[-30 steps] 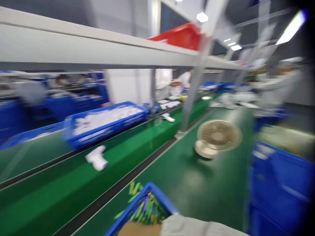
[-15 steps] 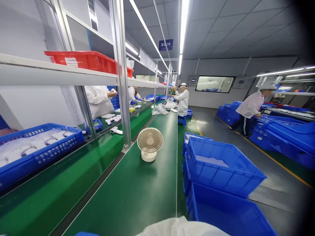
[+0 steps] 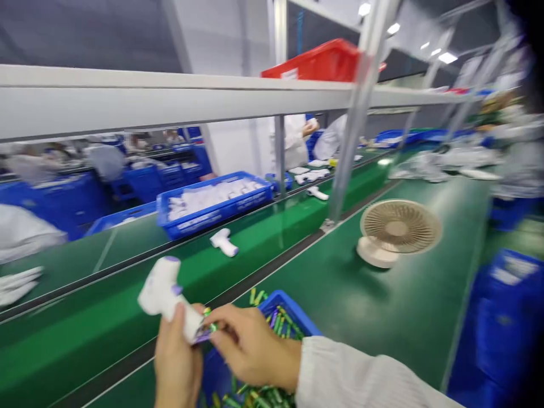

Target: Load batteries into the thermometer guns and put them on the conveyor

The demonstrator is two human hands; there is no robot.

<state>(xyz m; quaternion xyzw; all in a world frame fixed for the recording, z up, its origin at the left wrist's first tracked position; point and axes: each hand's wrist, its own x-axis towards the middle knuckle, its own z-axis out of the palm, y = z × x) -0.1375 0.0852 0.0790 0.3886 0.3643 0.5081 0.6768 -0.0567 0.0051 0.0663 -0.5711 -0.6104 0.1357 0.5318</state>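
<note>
My left hand (image 3: 177,354) is wrapped round the handle of a white and purple thermometer gun (image 3: 164,286), its head pointing up and left. At the handle's lower end, my right hand (image 3: 255,347) pinches a green and gold battery (image 3: 207,312) against the battery opening. Fingers hide part of that opening. Beneath both hands stands a blue bin (image 3: 300,314) with many loose green and gold batteries (image 3: 266,396); a few purple pieces lie among them. Some batteries show past the bin's far left edge.
A beige fan (image 3: 397,228) stands on the green bench at right. Another thermometer gun (image 3: 224,242) lies on the green conveyor (image 3: 106,317). Behind are a blue basket of white parts (image 3: 215,212), a metal post (image 3: 351,130) and a shelf with a red bin (image 3: 323,59). Co-workers are farther off.
My view has swung left and down, so the fan now appears farther right. Both hands, the thermometer gun and the battery bin have come into view.
</note>
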